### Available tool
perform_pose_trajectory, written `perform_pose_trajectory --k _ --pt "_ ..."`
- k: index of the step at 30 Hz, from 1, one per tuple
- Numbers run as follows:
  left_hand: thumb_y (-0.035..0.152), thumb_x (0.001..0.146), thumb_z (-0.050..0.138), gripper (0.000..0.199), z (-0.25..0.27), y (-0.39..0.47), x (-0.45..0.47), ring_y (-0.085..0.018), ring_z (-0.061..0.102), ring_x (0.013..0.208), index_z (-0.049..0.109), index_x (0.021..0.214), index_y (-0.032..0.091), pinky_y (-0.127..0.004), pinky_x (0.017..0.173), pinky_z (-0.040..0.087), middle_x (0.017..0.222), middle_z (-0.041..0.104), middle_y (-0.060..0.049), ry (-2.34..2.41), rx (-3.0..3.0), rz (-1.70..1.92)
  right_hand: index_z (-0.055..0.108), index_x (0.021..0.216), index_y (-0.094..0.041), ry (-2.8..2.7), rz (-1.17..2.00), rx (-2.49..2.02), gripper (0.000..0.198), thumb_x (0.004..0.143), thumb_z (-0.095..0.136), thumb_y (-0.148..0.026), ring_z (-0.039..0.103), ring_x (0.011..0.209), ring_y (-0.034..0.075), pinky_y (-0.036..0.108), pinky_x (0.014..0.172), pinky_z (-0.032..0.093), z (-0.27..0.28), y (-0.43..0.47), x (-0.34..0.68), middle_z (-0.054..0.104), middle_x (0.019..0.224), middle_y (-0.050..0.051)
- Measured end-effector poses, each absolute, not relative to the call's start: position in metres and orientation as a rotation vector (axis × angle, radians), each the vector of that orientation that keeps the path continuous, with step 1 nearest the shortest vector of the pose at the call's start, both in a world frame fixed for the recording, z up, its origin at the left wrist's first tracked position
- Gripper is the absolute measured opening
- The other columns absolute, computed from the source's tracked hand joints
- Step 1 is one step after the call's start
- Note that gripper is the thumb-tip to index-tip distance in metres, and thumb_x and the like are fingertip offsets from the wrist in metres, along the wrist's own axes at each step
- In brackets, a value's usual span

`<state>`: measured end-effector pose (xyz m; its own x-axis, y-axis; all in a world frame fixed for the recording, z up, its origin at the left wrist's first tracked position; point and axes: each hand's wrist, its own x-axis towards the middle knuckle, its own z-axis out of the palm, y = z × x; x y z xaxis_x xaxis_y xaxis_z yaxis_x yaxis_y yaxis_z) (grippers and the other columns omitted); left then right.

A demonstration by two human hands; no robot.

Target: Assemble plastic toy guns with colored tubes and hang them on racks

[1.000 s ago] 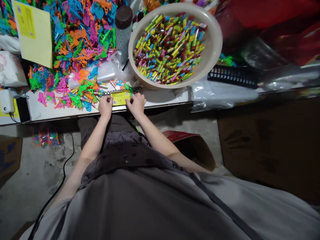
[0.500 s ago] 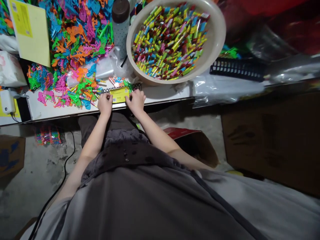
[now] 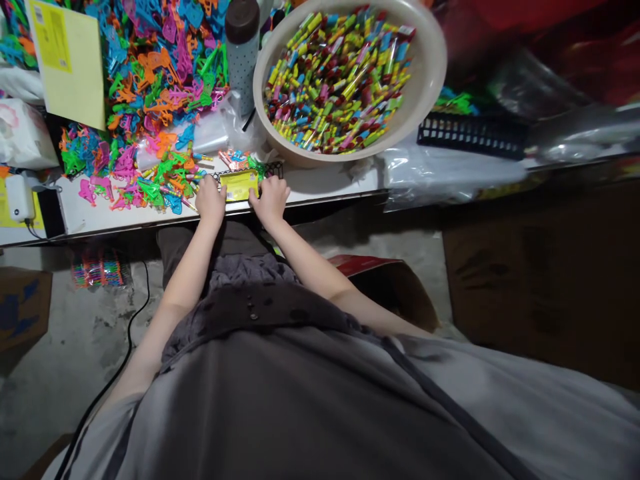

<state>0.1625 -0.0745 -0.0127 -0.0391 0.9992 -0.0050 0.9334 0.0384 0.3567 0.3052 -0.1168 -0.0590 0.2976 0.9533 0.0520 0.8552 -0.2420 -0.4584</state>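
Observation:
At the front edge of the white table, a small yellow printed card point(image 3: 239, 186) lies between my hands. My left hand point(image 3: 211, 200) has its fingers curled at the card's left end, and my right hand point(image 3: 271, 200) grips the right end with the thumb on its face. Just behind the card runs a black openwork rack point(image 3: 276, 171), partly hidden by the card and my fingers. Small orange and green plastic pieces point(image 3: 237, 160) lie behind it. To the left of my left hand spreads a loose group of coloured plastic toy pieces point(image 3: 163, 180).
A large beige basin point(image 3: 436, 67) full of colourful wrapped tubes stands behind my right hand. Beside it are a dotted bottle point(image 3: 242, 63) and a big heap of plastic toys point(image 3: 150, 60). Clear plastic bags point(image 3: 445, 175) and another black rack point(image 3: 473, 137) lie to the right.
My hands stay at the card's two ends with barely any shift. The card's face looks tilted slightly differently, and the whole view has moved a little.

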Motion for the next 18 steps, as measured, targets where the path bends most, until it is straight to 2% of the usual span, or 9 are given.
perform_pose_trajectory --k 4,7,10,12,16,18 --pt "0.029 0.092 0.04 0.024 -0.015 -0.087 0.168 -0.023 0.06 0.095 0.058 0.098 0.014 -0.032 0.084 0.046 0.1 0.061 -0.013 1.705 2.297 0.351 0.059 0.093 -0.014 -1.619 0.293 -2.161 0.037 0.091 0.036 -0.043 0.045 0.1 0.03 0.045 0.084 0.037 -0.062 -0.119 0.303 0.055 0.102 0.015" --pt "0.029 0.094 0.033 0.035 -0.022 -0.094 0.174 -0.024 0.055 0.112 0.058 0.111 0.013 -0.037 0.097 0.041 0.114 0.061 -0.015 1.28 2.556 0.305 0.059 0.094 -0.014 -1.638 0.263 -2.166 0.035 0.091 0.036 -0.041 0.045 0.1 0.029 0.044 0.084 0.037 -0.061 -0.121 0.303 0.055 0.102 0.015" --pt "0.021 0.093 0.03 0.042 -0.029 -0.089 0.176 -0.023 0.038 0.133 0.05 0.129 0.015 -0.042 0.112 0.027 0.137 0.05 -0.011 1.206 2.624 0.289 0.059 0.097 -0.014 -1.659 0.245 -2.169 0.034 0.091 0.036 -0.04 0.045 0.1 0.029 0.043 0.084 0.036 -0.059 -0.122 0.301 0.055 0.103 0.015" --pt "0.017 0.091 0.029 0.047 -0.031 -0.083 0.174 -0.023 0.029 0.139 0.043 0.136 0.015 -0.044 0.117 0.018 0.145 0.042 -0.009 1.209 2.64 0.217 0.058 0.099 -0.014 -1.666 0.254 -2.163 0.034 0.091 0.037 -0.039 0.045 0.1 0.029 0.043 0.084 0.036 -0.057 -0.123 0.299 0.055 0.104 0.015" --pt "0.018 0.088 0.03 0.055 -0.031 -0.077 0.167 -0.023 0.024 0.142 0.031 0.143 0.012 -0.047 0.118 0.013 0.151 0.03 -0.01 1.238 2.68 0.094 0.058 0.101 -0.013 -1.635 0.299 -2.115 0.034 0.089 0.04 -0.039 0.045 0.101 0.03 0.044 0.087 0.036 -0.058 -0.123 0.3 0.055 0.104 0.016" --pt "0.019 0.089 0.028 0.056 -0.03 -0.077 0.165 -0.022 0.024 0.142 0.029 0.144 0.012 -0.047 0.118 0.011 0.152 0.028 -0.01 1.258 2.708 0.078 0.055 0.11 -0.011 -1.581 0.301 -2.07 0.038 0.086 0.043 -0.038 0.046 0.101 0.03 0.044 0.087 0.037 -0.057 -0.124 0.301 0.055 0.106 0.017"
